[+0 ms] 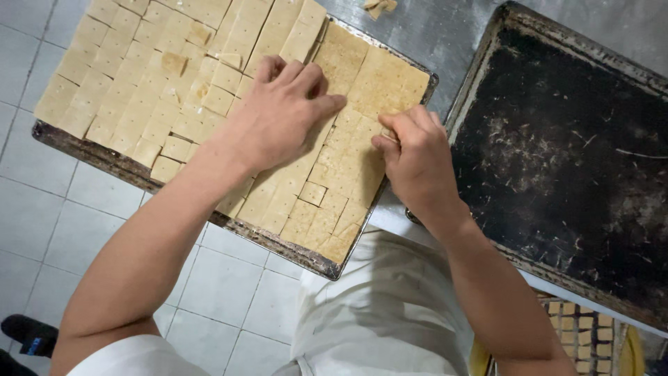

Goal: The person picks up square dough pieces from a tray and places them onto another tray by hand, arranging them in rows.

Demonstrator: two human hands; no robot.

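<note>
Head view. Dough squares [209, 90], pale tan and cut into a grid, fill a dark, worn baking tray [83, 150] whose near edge juts out over the white tiled floor [229, 278]. Left hand [275, 115] lies flat on the sheet near the middle, fingers spread and pressing down, its grip apart and closed on nothing. Right hand [417, 160] sits at the right end of the same tray, thumb and fingertips pinched together on the edge of one dough piece [386, 125].

Handling, as a judgement: pieces look thin, light and soft, docked with small holes, likely to bend or tear if lifted by a corner. Better taken by two opposite edges or slid from beneath. Several squares towards the upper left already sit skewed and loose.

Second tray [557, 146], black, scratched and bare, lies just right of the first on the steel surface [431, 28]. A few dough scraps [379, 7] rest on the steel at the top edge. Below right, more cut squares [577, 327] show on a lower rack, partly hidden.

No packages, labels or signs in sight.
</note>
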